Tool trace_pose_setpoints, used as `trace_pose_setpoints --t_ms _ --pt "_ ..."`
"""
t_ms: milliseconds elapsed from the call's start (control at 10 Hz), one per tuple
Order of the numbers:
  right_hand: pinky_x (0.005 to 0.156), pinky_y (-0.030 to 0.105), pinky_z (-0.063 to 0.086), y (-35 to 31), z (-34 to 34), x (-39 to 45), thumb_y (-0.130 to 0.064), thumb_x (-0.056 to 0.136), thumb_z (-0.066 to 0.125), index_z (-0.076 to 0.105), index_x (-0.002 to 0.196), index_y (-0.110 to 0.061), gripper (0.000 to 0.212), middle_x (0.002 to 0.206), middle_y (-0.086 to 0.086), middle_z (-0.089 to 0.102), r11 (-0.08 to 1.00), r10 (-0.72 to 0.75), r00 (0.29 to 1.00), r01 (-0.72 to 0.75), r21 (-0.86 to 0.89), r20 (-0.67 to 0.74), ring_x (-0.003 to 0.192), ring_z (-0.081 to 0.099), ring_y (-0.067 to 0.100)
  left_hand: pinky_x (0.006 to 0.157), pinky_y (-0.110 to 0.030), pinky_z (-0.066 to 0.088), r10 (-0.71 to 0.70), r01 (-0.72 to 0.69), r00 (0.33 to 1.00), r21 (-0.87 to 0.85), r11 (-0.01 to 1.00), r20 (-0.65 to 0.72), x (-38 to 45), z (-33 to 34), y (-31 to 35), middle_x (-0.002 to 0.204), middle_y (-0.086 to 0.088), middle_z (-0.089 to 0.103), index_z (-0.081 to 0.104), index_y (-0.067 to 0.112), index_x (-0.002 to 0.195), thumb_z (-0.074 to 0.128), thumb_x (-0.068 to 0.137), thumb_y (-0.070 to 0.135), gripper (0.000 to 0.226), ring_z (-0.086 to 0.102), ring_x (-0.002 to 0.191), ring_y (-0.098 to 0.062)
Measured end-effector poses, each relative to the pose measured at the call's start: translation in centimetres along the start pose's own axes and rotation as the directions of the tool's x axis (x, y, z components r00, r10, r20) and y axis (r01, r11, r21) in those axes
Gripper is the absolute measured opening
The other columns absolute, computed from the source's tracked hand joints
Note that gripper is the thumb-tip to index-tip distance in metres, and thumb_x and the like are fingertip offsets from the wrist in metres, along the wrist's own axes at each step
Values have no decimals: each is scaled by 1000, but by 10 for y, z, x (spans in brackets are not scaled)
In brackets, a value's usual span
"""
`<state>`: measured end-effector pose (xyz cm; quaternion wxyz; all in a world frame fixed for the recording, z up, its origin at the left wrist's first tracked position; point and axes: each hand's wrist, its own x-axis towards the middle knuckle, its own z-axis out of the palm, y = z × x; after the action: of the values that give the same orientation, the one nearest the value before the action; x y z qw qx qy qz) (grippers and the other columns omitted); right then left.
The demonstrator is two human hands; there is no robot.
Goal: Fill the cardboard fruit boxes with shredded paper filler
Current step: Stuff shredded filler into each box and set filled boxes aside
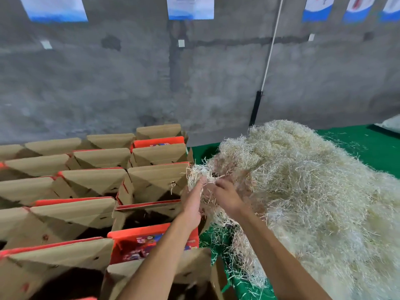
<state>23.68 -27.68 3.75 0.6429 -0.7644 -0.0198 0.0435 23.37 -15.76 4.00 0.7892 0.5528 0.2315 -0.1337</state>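
Observation:
A big heap of pale shredded paper filler [313, 191] lies on a green sheet at the right. Rows of open cardboard fruit boxes [93, 185] with red printed sides stand at the left, flaps up. Both my hands reach into the heap's left edge, beside the nearest boxes. My left hand [192, 202] presses straight fingers against a tuft of filler [198, 173]. My right hand [227, 195] curls its fingers into the same tuft. The box [151, 215] just left of my hands looks dark inside; its contents cannot be made out.
A green sheet [363, 144] covers the surface under the heap, with loose strands scattered on it. A grey concrete wall stands behind, with paper notices [190, 7] and a white rope [271, 44] tied to a black post [255, 109].

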Motion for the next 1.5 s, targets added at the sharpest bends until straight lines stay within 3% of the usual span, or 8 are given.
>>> trace_pose_setpoints --t_ms 200,400,600,800,1000,1200,1300,1500 --pt "79 10 48 46 -7 -36 -73 92 45 45 139 -31 63 123 -30 55 890 -200 971 125 -439 -131 97 58 -15 94 -42 42 106 -73 965 143 987 -239 24 -16 -15 133 -12 50 37 17 141 70 80 50 77 52 112 -30" --pt "119 53 22 153 -44 -74 -81 84 44 19 155 -20 98 158 8 33 612 140 976 -219 -760 -168 147 27 30 107 -51 34 185 -125 968 316 940 -167 38 -4 -29 142 -1 41 29 25 147 62 78 61 85 42 128 -29" --pt "121 53 8 224 -47 -98 -33 95 59 28 152 -18 67 164 7 6 418 254 936 -334 -845 -245 151 9 29 102 -44 32 228 -196 973 385 902 -38 41 24 -42 139 4 37 30 23 147 63 81 51 79 35 113 -10" --pt "97 34 54 206 -44 -97 3 87 59 59 118 -6 32 141 5 51 569 44 939 -304 -764 -341 116 59 21 108 -45 30 269 -240 963 420 875 -10 40 29 -46 150 3 36 28 22 150 63 80 55 85 39 130 -17" --pt "39 16 45 105 -42 -58 14 79 52 41 148 -14 75 107 9 68 846 7 944 -182 -502 -331 45 56 3 113 -48 27 253 -201 962 371 907 -98 26 13 -41 157 0 31 27 22 152 59 86 55 81 33 141 -23" --pt "77 48 57 -1 -7 -48 -5 100 48 60 109 0 15 88 10 71 994 8 954 25 106 -300 83 69 30 114 -48 29 245 -211 967 318 924 -69 3 -23 -25 151 -4 42 31 20 152 55 96 42 65 39 138 -28" --pt "118 38 21 -27 14 -42 -29 105 15 55 125 3 55 131 25 57 997 69 988 -62 54 -139 133 38 50 111 -47 33 101 -80 990 191 978 -101 -12 -43 -10 144 -11 47 36 28 148 50 97 33 54 46 130 -35" --pt "66 27 48 -80 68 -29 -27 107 36 50 98 -19 19 88 -2 53 941 156 988 -146 305 -7 74 53 9 100 -48 49 62 30 943 -271 962 326 -52 -84 25 130 -21 61 65 10 128 67 86 53 61 62 117 -37"
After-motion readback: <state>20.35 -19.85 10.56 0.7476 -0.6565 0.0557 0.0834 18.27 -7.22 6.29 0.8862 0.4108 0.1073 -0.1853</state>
